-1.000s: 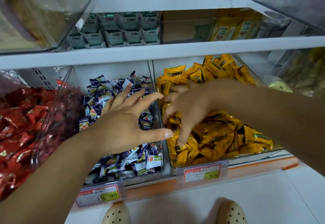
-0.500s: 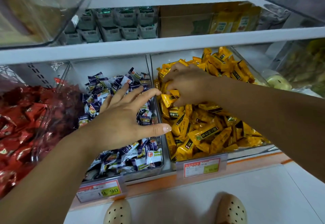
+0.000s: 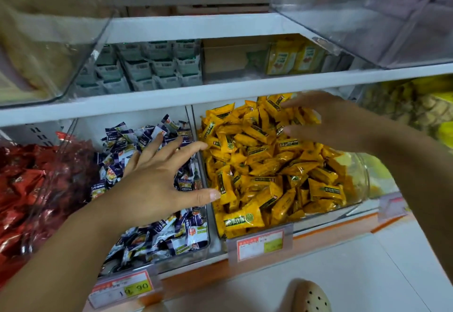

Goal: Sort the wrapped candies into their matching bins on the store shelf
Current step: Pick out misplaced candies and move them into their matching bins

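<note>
Three clear bins stand side by side on the lower shelf. The left one holds red wrapped candies (image 3: 27, 186), the middle one blue-and-white candies (image 3: 171, 235), the right one yellow candies (image 3: 277, 181). My left hand (image 3: 157, 179) hovers flat over the middle bin, fingers spread, thumb tip near the divider (image 3: 204, 184), holding nothing. My right hand (image 3: 318, 118) is over the back of the yellow pile, fingers straight and blurred, touching the top candies with nothing gripped.
Price tags (image 3: 259, 243) hang on the shelf front. The white shelf board (image 3: 196, 93) runs just above the bins, with boxed goods (image 3: 152, 66) behind it. Clear empty bins (image 3: 367, 17) jut out overhead. A bin of pale yellow snacks (image 3: 416, 110) stands at right. My shoe (image 3: 311, 297) is on the floor.
My right hand has let go of its curl on the yellow candies, opened, and moved right and back over the pile. My left hand has stayed over the middle bin.
</note>
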`<state>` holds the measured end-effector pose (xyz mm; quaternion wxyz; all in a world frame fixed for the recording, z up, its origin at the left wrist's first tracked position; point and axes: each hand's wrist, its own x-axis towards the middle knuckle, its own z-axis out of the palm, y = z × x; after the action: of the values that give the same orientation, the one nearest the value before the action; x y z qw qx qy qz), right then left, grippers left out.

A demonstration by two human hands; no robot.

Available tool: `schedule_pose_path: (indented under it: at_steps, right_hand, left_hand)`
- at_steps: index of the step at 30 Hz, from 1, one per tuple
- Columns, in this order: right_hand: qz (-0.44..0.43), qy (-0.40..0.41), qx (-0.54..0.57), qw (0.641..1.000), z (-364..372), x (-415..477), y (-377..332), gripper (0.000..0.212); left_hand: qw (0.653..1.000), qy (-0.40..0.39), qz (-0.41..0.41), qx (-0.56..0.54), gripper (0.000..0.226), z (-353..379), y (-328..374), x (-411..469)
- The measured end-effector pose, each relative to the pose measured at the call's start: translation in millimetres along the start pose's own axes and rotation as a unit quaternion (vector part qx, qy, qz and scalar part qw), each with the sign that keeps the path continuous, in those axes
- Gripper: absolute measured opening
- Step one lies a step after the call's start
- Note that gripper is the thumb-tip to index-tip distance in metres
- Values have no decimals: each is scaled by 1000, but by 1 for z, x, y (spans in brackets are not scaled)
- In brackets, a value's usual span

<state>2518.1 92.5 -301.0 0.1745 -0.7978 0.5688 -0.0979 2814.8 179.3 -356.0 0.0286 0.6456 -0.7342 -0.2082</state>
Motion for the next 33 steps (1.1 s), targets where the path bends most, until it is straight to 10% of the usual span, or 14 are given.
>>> schedule_pose_path:
  at_steps: [4,14,22,26,33]
  right_hand:
    - [52,9,-122,991,52,-16,14,99]
    - [55,92,-54,993,123,16,-57,79]
    - [-14,-11,136,991,55,2,-50,64]
    - [46,143,79,985,47,12,-9,58]
    - [119,74,-9,990,90,28,9,62]
  left_hand:
    - [1000,-4,-3,8,88,-2,3,1]
    - [1000,2,-8,12,95,-7,8,0]
    - [1000,3,-1,-12,104,-12,8,3]
    - [997,73,14,-35,100,-4,16,8]
    - [992,106,43,-58,76,18,26,29]
